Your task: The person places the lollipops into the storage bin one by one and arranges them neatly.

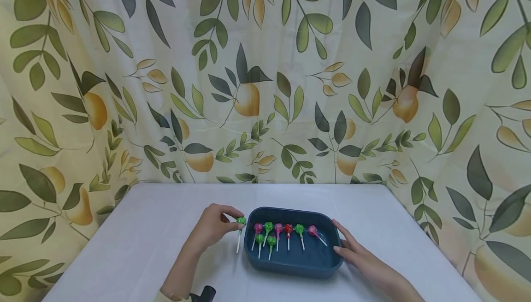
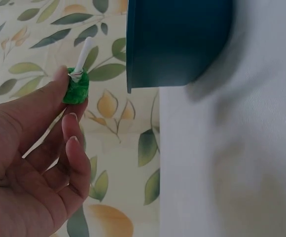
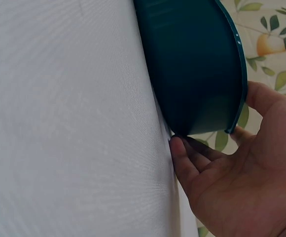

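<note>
My left hand [image 1: 213,226] pinches a green lollipop [image 1: 241,220] by its wrapped head between thumb and fingertips. Its white stick hangs down in the head view, just outside the left end of the dark blue rectangular container [image 1: 290,269]. In the left wrist view the same green lollipop [image 2: 77,88] is held beside the container's outer wall [image 2: 175,44]. My right hand [image 1: 356,256] holds the container's right end, thumb at the rim and the other fingers low against the wall, as the right wrist view shows. Inside lie several lollipops, including a red one [image 1: 288,228] and a pink one [image 1: 313,231].
The container stands on a white-covered table [image 1: 166,200]. Behind and to both sides hangs a curtain [image 1: 265,85] printed with leaves and fruit. A black band-like device [image 1: 206,294] sits at my left wrist.
</note>
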`<state>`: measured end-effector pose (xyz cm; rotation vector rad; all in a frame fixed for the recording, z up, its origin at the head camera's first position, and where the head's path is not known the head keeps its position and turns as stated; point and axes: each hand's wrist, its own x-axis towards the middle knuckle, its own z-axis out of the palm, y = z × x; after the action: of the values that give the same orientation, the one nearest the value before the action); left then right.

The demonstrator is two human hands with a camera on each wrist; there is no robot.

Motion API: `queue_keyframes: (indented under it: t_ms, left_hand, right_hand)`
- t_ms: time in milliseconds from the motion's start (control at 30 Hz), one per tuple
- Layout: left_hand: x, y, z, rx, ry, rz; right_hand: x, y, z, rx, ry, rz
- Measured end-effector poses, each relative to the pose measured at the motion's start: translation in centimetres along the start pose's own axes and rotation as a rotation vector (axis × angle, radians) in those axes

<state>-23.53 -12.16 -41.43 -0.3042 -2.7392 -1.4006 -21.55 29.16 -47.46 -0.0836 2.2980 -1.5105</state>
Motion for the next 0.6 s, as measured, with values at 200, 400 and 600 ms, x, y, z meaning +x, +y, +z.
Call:
queue_keyframes:
  t_ms: [200, 400, 600]
  left_hand:
    - [0.3, 0.4, 0.6, -0.014, -0.004, -0.02]
    - [0.5, 0.7, 1.4, -0.034, -0.011, -0.015]
    - [0.7, 0.9, 2.1, -0.048, -0.034, -0.013]
  right_hand:
    - [0.0, -0.2, 0.0, -0.013, 0.007, 0.005]
    - [0.0, -0.3, -0.1, -0.011, 0.0, 0.003]
    - [0.3, -0.1, 0.1, 0.007, 0.004, 0.013]
